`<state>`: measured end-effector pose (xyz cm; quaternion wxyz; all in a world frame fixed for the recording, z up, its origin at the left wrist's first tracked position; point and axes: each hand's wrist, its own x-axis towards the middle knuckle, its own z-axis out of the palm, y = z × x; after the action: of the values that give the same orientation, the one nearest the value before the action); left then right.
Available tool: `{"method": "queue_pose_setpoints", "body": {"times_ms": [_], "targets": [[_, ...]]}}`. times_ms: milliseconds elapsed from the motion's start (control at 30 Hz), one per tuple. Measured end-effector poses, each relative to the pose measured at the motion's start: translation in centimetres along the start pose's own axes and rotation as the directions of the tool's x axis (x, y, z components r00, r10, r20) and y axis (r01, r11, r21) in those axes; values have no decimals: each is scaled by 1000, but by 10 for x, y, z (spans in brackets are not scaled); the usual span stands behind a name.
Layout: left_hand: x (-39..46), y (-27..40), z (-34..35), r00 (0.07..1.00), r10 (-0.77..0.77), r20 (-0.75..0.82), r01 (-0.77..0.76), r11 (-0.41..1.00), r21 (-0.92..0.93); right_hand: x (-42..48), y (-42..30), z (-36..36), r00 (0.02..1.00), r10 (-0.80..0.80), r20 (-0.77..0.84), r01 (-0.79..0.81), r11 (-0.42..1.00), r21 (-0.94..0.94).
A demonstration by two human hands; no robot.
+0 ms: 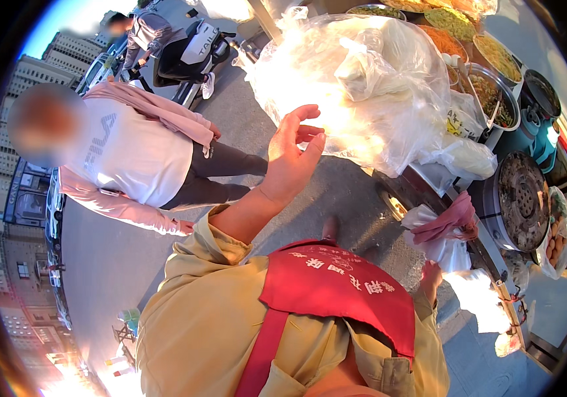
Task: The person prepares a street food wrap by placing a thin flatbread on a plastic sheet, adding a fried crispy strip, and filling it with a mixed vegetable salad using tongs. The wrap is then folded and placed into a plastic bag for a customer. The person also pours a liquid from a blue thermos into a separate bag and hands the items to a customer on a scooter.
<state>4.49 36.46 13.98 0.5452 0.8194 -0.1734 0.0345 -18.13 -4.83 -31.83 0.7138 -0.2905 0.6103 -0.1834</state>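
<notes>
My left hand (293,159) is raised in front of me, its fingers loosely curled and apart, with nothing in it. Just beyond it, a large clear plastic bag (392,89) of pale contents rests on the food cart, glaring in the sun. Low at my right side is my right hand (430,278), small in view and partly cut off by the sleeve. It is nearest to white plastic bags (454,253) hanging at the cart's edge, with a pink cloth (447,223) above them. Whether it grips anything is unclear. A red apron (338,293) covers my front.
Along the cart stand bowls of shredded food (443,40), a metal bowl of chopped food (494,97), a round griddle stove (524,201) and a bag of eggs (556,238). A person in a pink jacket (129,144) stands close on the left; another sits on a scooter (199,47).
</notes>
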Motion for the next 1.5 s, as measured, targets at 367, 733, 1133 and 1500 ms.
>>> {"method": "queue_pose_setpoints", "body": {"times_ms": [367, 733, 1133, 1500], "targets": [[-42, -28, 11, 736, 92, 671, -130, 991, 7, -75, 35, -106, 939, 22, 343, 343, -140, -929], [-39, -37, -35, 598, -234, 767, 290, 955, 64, -426, -108, 194, -100, -393, 914, 893, 370, 257], [-52, -7, -77, 941, -90, 327, 283, 741, -609, -438, -112, 226, 308, -435, 846, 654, 742, 144], [-59, -42, -55, 952, -307, 9, 288, 882, -373, -430, -94, 232, -16, -437, 899, 986, 144, 88]]}}
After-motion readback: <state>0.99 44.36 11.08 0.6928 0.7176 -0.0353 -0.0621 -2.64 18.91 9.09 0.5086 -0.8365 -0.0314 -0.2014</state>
